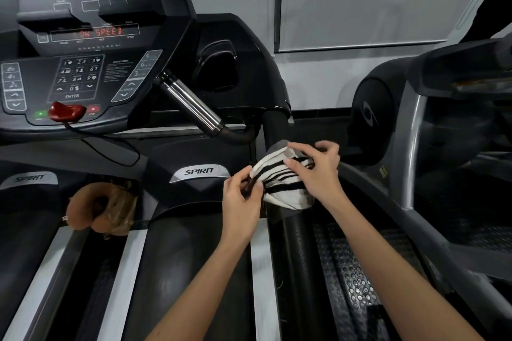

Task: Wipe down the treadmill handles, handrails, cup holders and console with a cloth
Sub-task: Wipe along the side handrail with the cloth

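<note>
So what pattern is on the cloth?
The crumpled cloth is off-white with black stripes; head view.

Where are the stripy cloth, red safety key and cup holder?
stripy cloth (277, 178), head view, its striped middle.
red safety key (66, 111), head view, its red top.
cup holder (219, 66), head view, its dark hollow.

Cloth (279, 177): cream with black stripes, grey hem. Console (110, 109): black, pale grey keys, red lettering on display (99, 32). Safety key (66, 111): glossy red. Start button (41, 113): green; stop button (93, 109): red. Grip (191, 104): chrome. Handrail (277, 127): matt black. Pillow (83, 210): tan brown. Badge (201, 172): silver, dark lettering. Mat (346, 271): black, dotted texture.
</note>
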